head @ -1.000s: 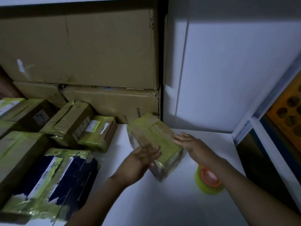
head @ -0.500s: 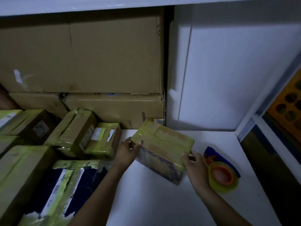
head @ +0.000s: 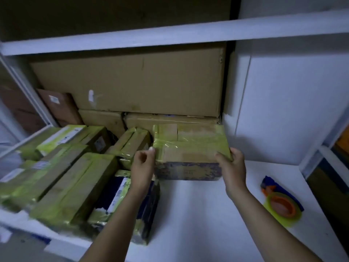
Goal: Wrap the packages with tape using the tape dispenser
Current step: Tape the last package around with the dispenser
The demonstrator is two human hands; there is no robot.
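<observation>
Fingers (head: 222, 155) of the right hand (head: 232, 168) curl over the right near corner of a package (head: 188, 146) banded in yellow-green tape, while the left hand (head: 143, 167), fingers bent, pinches its left near corner. The package sits at the far end of the white shelf (head: 192, 214), against stacked cardboard boxes (head: 132, 87). At left the shelf holds a pile of taped packages (head: 75, 178), contents sealed from view, and the tape dispenser (head: 282, 202) lies near right, apart from both hands.
</observation>
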